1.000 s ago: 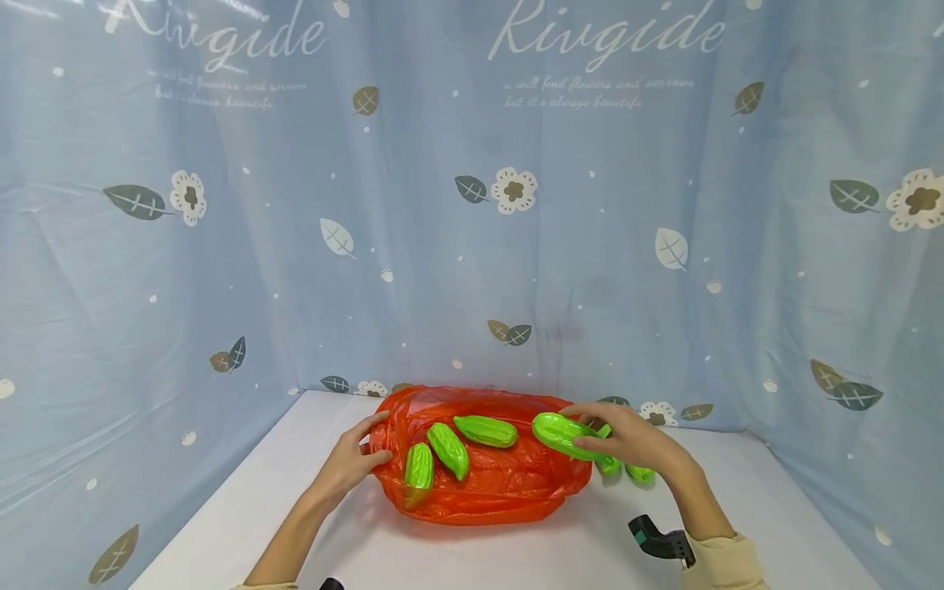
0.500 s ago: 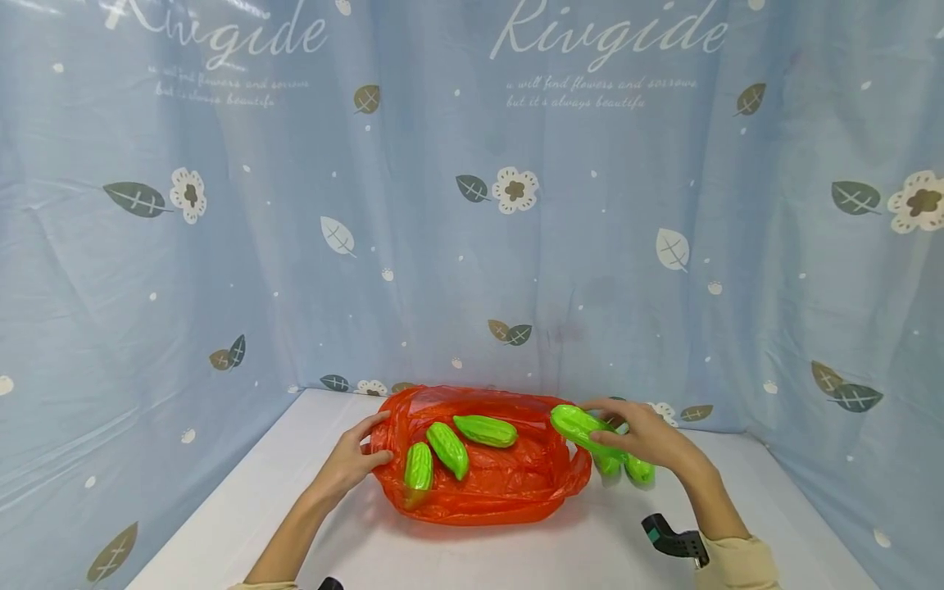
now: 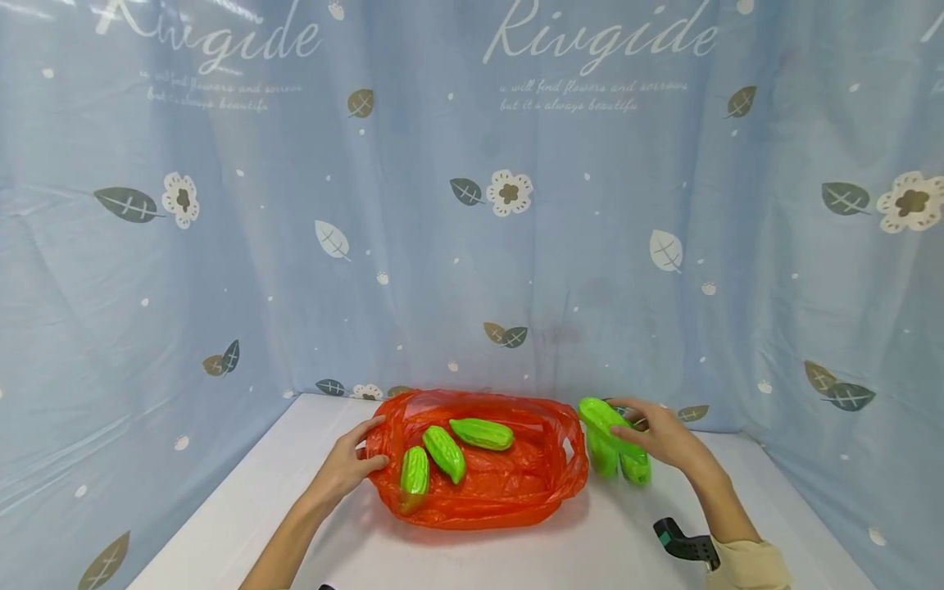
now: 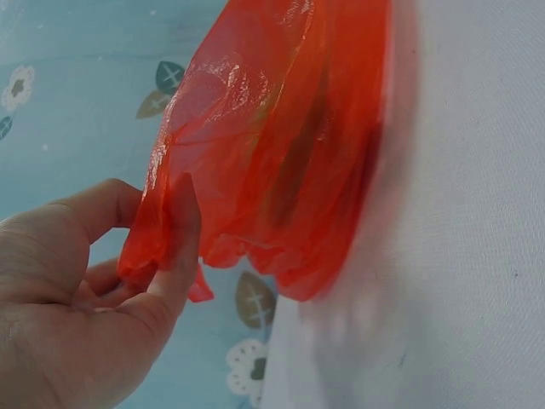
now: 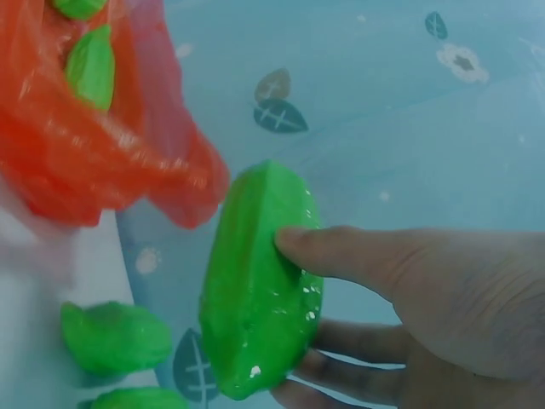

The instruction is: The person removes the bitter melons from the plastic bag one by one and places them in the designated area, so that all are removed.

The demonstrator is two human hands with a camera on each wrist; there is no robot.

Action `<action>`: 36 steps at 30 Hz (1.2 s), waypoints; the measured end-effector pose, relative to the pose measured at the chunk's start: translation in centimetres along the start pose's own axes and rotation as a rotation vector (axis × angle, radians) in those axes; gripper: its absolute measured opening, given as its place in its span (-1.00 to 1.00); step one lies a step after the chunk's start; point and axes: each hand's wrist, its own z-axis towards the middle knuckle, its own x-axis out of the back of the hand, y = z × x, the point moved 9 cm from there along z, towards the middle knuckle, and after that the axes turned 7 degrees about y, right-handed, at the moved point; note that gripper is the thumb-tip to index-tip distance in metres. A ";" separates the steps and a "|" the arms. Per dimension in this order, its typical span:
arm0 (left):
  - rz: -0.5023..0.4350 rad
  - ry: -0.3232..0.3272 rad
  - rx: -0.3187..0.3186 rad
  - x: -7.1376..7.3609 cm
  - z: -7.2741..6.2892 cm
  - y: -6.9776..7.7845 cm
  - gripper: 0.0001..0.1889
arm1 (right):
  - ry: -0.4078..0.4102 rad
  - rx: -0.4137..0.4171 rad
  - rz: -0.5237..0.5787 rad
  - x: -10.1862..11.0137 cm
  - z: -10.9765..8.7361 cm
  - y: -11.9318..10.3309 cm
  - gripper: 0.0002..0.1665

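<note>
My left hand (image 3: 345,465) grips the left edge of a red plastic bag (image 3: 483,515), whose mouth lies spread towards me. In the left wrist view, thumb and fingers pinch the thin film (image 4: 247,170). Inside the bag are 3 glossy green bitter melons, one at the left (image 3: 415,471), one in the middle (image 3: 444,453) and one further back (image 3: 481,433). Right of the bag, my right hand (image 3: 664,434) holds another bitter melon (image 5: 262,281) between thumb and fingers. Two more bitter melons lie below it on the table, one nearer the bag (image 3: 605,460) and one to its right (image 3: 637,471).
A white table (image 3: 479,561) carries everything. Behind and at both sides hangs a blue curtain (image 3: 413,270) with printed leaves and flowers, close to the table's back edge. A black wrist mount (image 3: 682,542) sits by the right sleeve.
My right hand has moved to the right with the bitter melon, from over the bag's right side to above the two on the table. The left hand keeps its grip on the bag.
</note>
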 end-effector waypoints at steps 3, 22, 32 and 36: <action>0.005 0.001 0.008 0.0 -0.1 -0.1 -0.30 | 0.023 -0.039 0.001 0.3 -0.2 1.0 -0.40; 0.028 0.011 0.008 0.1 -0.2 -0.1 -0.30 | 0.112 -0.248 -0.068 1.6 -1.5 6.7 -0.33; 0.024 0.010 0.012 0.1 -0.1 -0.3 -0.30 | 0.130 -0.326 -0.091 1.6 -1.9 9.8 -0.27; 0.021 0.008 0.015 0.0 -0.1 -0.3 -0.30 | 0.133 -0.329 -0.094 1.6 -2.0 10.5 -0.27</action>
